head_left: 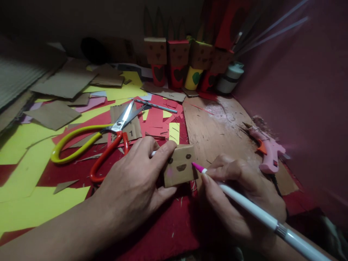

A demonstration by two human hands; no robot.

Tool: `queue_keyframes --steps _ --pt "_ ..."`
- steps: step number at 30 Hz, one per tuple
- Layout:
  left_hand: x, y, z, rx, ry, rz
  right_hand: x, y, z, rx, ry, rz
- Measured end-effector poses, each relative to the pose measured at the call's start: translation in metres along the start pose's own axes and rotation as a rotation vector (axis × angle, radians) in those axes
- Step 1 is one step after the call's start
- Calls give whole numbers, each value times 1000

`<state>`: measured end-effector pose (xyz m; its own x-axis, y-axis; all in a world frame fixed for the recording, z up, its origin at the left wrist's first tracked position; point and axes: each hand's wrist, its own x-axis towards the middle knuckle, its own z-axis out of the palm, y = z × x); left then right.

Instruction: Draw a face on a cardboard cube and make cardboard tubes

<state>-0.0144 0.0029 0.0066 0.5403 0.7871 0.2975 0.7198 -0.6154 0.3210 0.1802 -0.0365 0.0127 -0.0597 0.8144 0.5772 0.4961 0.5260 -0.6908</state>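
Observation:
My left hand [138,174] grips a small cardboard box [181,165] by its left side, thumb below and fingers on top. Drawn on the box's front are two dark eyes, a dark mouth and a faint pink patch on the left cheek. A thin white piece shows between my left fingers; I cannot make out what it is. In my right hand [239,192] is a white marker [252,208] with a pink tip, held like a pen. That tip is at the right side of the box's face, touching or very close to it.
Scissors [116,128] with yellow and red handles lie open on paper scraps at left. A pink glue gun [270,154] rests at right on a wooden board [214,127]. Behind stand several cardboard-headed figures [178,54] beside a white bottle [230,77]. Cardboard pieces [66,78] lie at back left.

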Motion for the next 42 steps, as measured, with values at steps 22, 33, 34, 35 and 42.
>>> queue_keyframes --steps 22,33,34,35,42 --pt "-1 0 -2 6 -15 -4 0 0 -3 0 -53 -7" --pt "0 0 0 -4 2 -5 -2 1 1 6 10 -10" --pt "0 0 -1 -9 0 -6 -3 2 2 11 12 -8" --pt "0 1 -1 -15 4 -5 -3 3 3 11 0 2" --pt "1 0 -1 -11 -1 0 0 -1 -1 -7 -33 14"
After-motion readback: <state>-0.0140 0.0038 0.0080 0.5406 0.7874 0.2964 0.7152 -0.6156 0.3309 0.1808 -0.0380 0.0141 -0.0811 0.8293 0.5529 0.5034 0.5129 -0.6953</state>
